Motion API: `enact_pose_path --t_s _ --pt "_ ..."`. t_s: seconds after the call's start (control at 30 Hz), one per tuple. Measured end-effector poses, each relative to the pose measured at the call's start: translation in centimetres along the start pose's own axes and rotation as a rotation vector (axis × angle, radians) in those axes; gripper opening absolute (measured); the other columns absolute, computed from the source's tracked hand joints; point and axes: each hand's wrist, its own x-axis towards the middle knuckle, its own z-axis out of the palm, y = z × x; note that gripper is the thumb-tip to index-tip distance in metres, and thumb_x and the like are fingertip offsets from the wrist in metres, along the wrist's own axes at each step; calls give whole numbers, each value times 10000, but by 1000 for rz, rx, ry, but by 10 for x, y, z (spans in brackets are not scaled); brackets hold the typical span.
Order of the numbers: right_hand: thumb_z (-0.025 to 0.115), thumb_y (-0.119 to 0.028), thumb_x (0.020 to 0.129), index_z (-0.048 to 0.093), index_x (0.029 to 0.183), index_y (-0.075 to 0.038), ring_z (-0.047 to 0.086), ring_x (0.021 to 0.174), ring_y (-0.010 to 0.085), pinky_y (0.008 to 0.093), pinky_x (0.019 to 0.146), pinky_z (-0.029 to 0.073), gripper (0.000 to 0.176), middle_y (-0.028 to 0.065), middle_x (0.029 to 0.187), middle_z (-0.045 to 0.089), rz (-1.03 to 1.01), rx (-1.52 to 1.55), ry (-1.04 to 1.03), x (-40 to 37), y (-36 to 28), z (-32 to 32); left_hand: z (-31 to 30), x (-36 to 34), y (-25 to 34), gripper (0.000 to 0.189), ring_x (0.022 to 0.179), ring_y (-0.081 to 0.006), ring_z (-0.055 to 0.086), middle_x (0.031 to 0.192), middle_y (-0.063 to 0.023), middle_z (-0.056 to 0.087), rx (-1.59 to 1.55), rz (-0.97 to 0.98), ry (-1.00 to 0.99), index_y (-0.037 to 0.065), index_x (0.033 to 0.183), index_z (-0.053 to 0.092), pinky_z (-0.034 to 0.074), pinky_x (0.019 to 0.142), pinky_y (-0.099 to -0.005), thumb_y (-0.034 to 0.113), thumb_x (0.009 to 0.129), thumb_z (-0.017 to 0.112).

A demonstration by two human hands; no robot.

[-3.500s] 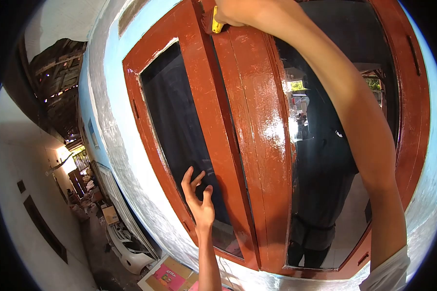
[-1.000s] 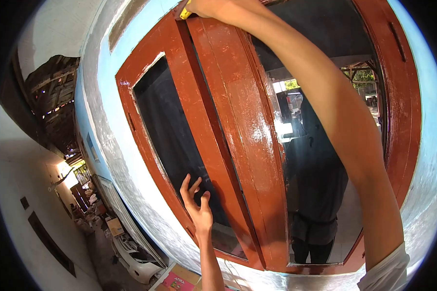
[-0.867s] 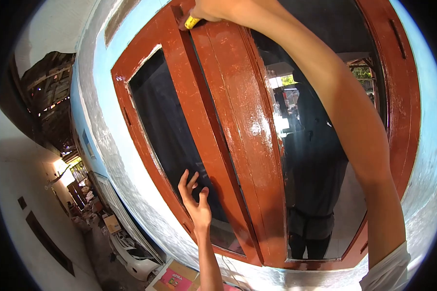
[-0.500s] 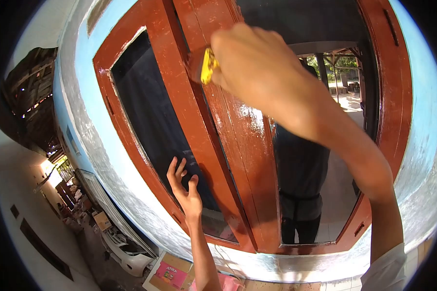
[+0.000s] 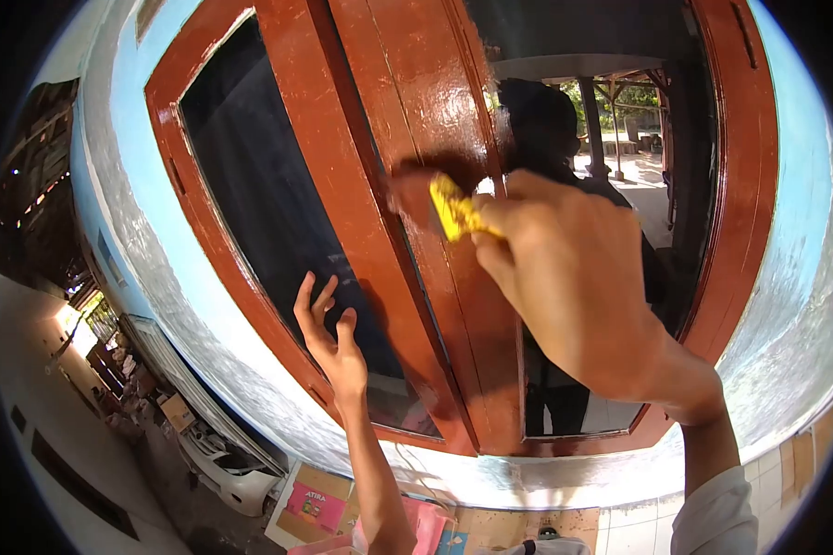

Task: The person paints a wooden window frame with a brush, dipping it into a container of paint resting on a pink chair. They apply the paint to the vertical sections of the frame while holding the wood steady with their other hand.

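My right hand [image 5: 574, 277] grips a yellow-handled paintbrush [image 5: 449, 208], its bristles against the reddish-brown wooden window frame [image 5: 416, 83]. The paint around the brush looks wet and glossy. To the lower left, my left hand [image 5: 333, 342] is raised with its fingers apart in front of the dark left window pane [image 5: 259, 139], holding nothing. Behind my right wrist, the right pane [image 5: 574, 102] shows a person's reflection.
Light blue wall [image 5: 120, 139] surrounds the window. Below stand a cardboard box with a pink label [image 5: 315, 504] and a pink plastic container [image 5: 426, 523]. A white car front [image 5: 227, 476] shows in the passage at lower left. Pale tiles [image 5: 639, 527] cover the floor.
My right hand and the brush have moved down along the middle of the frame. My left hand keeps about the same pose near the left pane. The view has shifted slightly.
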Motion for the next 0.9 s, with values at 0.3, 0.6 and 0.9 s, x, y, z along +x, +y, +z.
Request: enact_pose_path --t_s 0.3,0.6,0.9 --pt "694 -174 876 687 1074 -82 643 607 282 396 520 500 219 61 817 621 52 146 -27 -34 -7 37 1 -3 -3 590 1281 -281 532 1478 -127 459 35 25 -6 56 1428 442 451 984 -376 37 845 530" --pt "699 -202 864 714 1090 -84 650 608 280 388 530 504 255 60 838 649 168 200 -331 -109 -3 54 2 -10 -2 597 1301 -273 525 1471 -129 471 18 -10 -15 38 1430 438 419 1018 -396 35 840 530" --pt "717 -198 852 717 1046 -39 649 582 267 361 523 494 250 115 795 669 273 382 -226 -123 10 62 3 -33 -12 589 1320 -293 513 1478 -141 462 47 9 -58 29 1433 418 394 1029 -414 86 861 545"
